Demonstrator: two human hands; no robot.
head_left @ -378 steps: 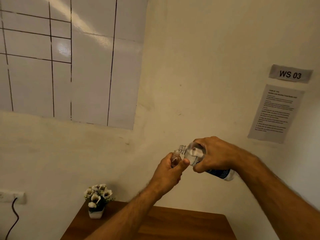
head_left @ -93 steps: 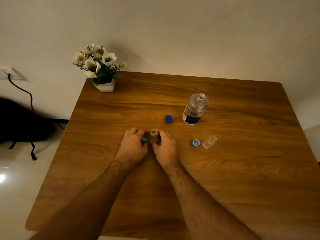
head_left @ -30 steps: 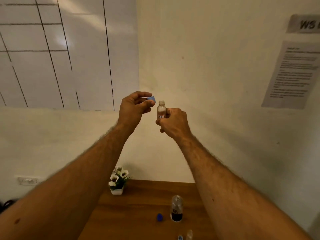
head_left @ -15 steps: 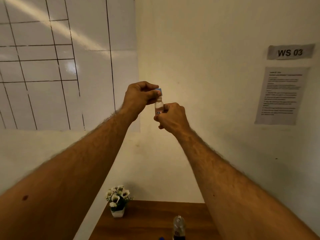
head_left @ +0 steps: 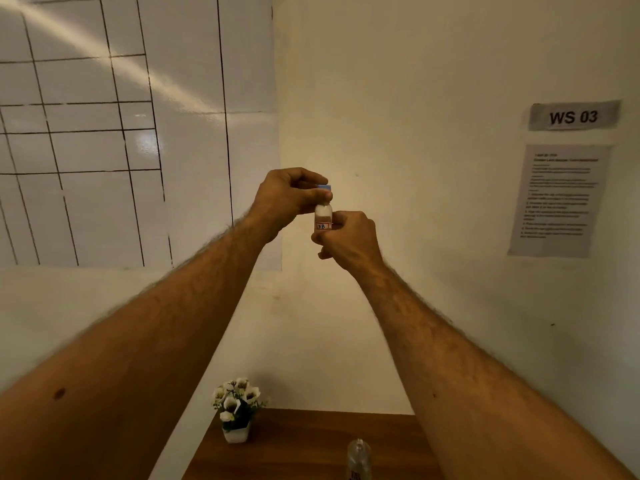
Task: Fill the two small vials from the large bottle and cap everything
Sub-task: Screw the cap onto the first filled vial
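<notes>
Since a second ago, cap [head_left: 325, 187] meets vial [head_left: 323, 220] — we seat it. Left hand [head_left: 289, 199] pinches cap; right hand [head_left: 348, 239] grips vial, held aloft. Step: capping first vial. Next — twist tight. Bottle [head_left: 359, 460] open on table [head_left: 304, 445].

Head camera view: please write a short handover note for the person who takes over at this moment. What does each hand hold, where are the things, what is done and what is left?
Left hand: pinches the small blue cap on top of the vial's neck.
Right hand: grips the small vial upright, raised in front of the wall.
Large bottle: stands on the wooden table, its mouth uncapped.
Done: this vial holds liquid and its cap sits on the mouth.
Left: tighten this cap if not yet tight. The second vial and the other caps are out of view, so check them. Cap the large bottle.
</notes>
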